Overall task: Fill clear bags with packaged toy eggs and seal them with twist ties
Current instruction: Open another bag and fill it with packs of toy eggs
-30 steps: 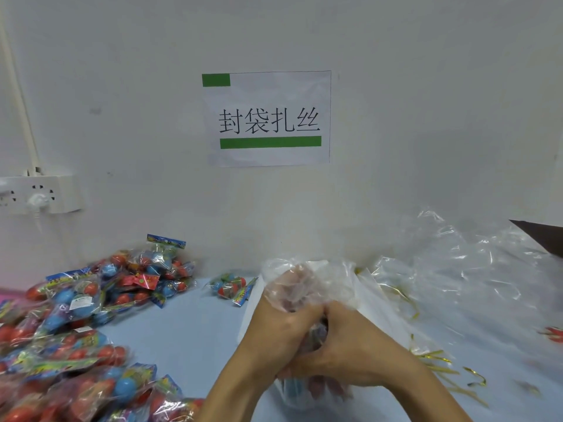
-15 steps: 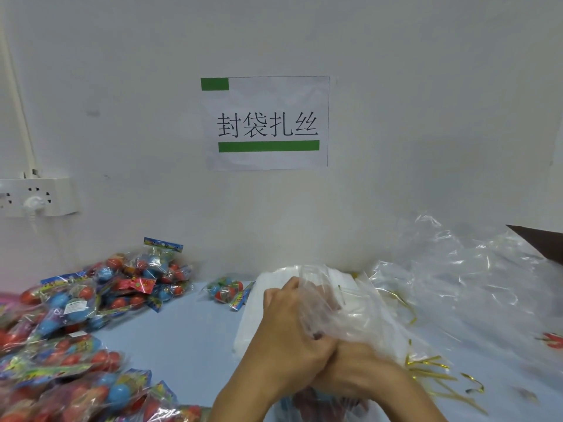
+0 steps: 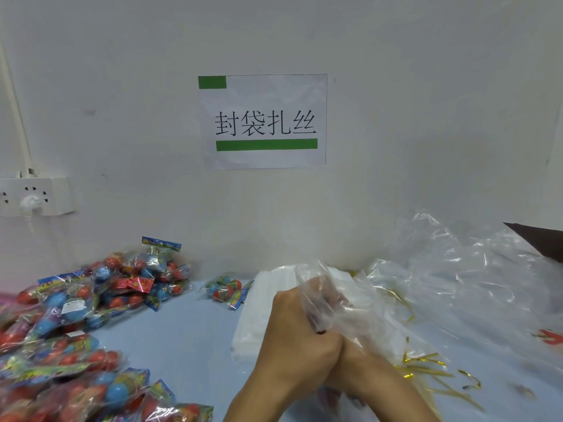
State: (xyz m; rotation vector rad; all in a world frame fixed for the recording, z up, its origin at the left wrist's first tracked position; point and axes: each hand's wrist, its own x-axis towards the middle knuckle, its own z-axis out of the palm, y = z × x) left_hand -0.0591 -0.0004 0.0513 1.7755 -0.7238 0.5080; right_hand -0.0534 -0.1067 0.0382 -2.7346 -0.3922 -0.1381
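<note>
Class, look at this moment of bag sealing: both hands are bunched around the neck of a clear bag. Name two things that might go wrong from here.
1. Both hands, left hand and right hand, grip the bag, while the twist ties lie loose on the table; freeing a hand to fetch one may let the neck open.
2. The thin plastic is squeezed hard and might tear.

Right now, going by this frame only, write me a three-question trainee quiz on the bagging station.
1. True or false: both hands grip the clear bag.
2. The gold twist ties lie on which side of the hands: A left, B right?
3. Fill in: the loose egg packs are piled on the ____ side of the table.

Key: 1 true; 2 B; 3 left. The left hand and right hand meet at the bag's neck.
</note>
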